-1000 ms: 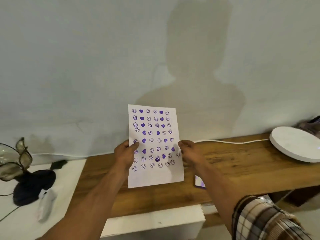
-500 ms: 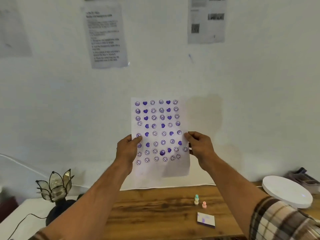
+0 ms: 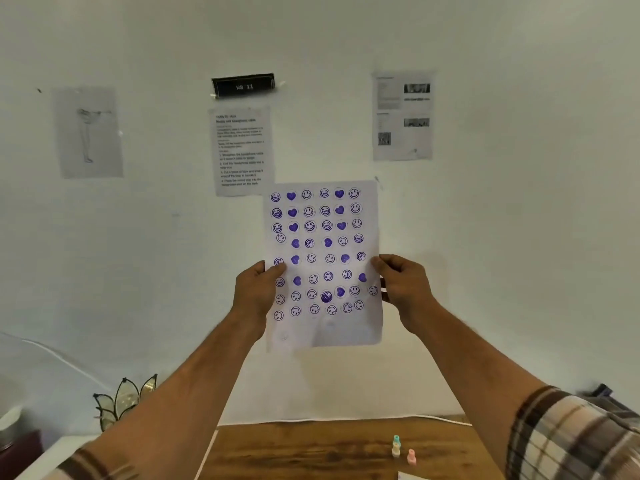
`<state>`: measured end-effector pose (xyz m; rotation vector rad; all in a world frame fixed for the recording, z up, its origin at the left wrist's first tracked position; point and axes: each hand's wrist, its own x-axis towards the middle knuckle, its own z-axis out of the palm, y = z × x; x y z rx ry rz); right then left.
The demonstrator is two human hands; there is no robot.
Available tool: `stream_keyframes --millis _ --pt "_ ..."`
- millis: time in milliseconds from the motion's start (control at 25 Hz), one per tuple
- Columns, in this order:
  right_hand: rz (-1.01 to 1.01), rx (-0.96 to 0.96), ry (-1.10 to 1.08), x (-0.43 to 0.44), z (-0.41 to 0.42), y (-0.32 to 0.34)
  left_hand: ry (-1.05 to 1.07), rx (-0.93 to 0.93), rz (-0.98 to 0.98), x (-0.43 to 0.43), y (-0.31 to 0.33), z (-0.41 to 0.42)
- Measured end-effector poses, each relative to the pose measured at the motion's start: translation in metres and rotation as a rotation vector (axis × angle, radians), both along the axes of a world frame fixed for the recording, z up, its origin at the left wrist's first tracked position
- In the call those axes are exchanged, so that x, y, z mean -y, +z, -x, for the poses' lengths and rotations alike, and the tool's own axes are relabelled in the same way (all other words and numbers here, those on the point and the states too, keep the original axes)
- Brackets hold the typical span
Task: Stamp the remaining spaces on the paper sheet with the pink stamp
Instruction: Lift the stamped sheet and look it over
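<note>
On the wooden table [image 3: 311, 452], pink stamp [image 3: 411, 457]; above, 3 wall notices [image 3: 242, 150].

The paper sheet [image 3: 323, 265] is thin matt white paper, faintly translucent, printed with purple ink marks. At 6 o'clock the table [image 3: 311, 452] shows brown wood grain with a soft sheen; on it the pink stamp [image 3: 411, 456] looks like smooth plastic. At 5 o'clock a sleeve [image 3: 568, 441] is woven plaid cloth. At 7 o'clock a lamp [image 3: 123, 403] has glossy glass petals
</note>
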<state>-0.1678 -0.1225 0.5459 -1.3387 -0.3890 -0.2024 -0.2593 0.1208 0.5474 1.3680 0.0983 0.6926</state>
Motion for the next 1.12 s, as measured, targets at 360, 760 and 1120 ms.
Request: stream_keyframes --millis 360,760,1120 --pt "-0.021 0.031 0.001 0.002 0.009 0.014 -0.006 0.023 -0.007 -0.001 0.013 0.005" --pt "-0.026 0.001 0.014 0.003 0.003 0.003 -0.015 0.007 0.014 0.000 0.002 -0.004" --pt "-0.016 -0.037 -0.008 0.004 -0.014 -0.014 -0.009 -0.021 0.012 0.002 -0.017 -0.019"
